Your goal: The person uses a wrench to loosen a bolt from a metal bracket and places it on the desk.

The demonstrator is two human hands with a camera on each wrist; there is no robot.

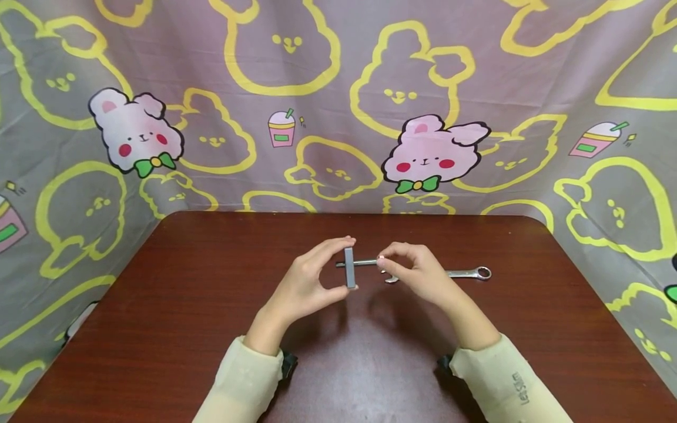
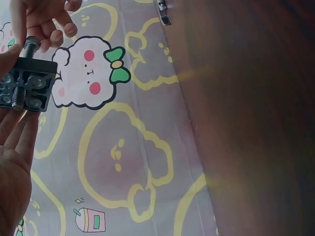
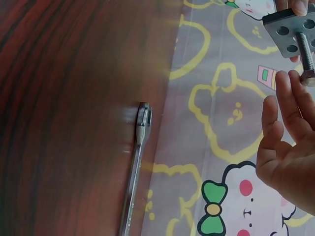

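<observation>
My left hand (image 1: 304, 282) grips a grey square metal block (image 1: 349, 268) by its top and bottom edges, thumb below and fingers above. A long bolt (image 1: 365, 262) runs through the block, its threaded end coming out on the left side. In the left wrist view the bolt's threads (image 2: 18, 97) show among round holes in the block (image 2: 48, 68). My right hand (image 1: 423, 273) pinches the bolt's head between thumb and fingertips. Seen from the right wrist, the hex head (image 3: 308, 78) sits at the fingertips, with the shank leading up to the plate face.
A combination wrench (image 1: 468, 274) lies on the brown wooden table (image 1: 174, 329), partly hidden behind my right hand. Its ring end points right. A patterned cloth (image 1: 328, 117) hangs around the back and sides of the table.
</observation>
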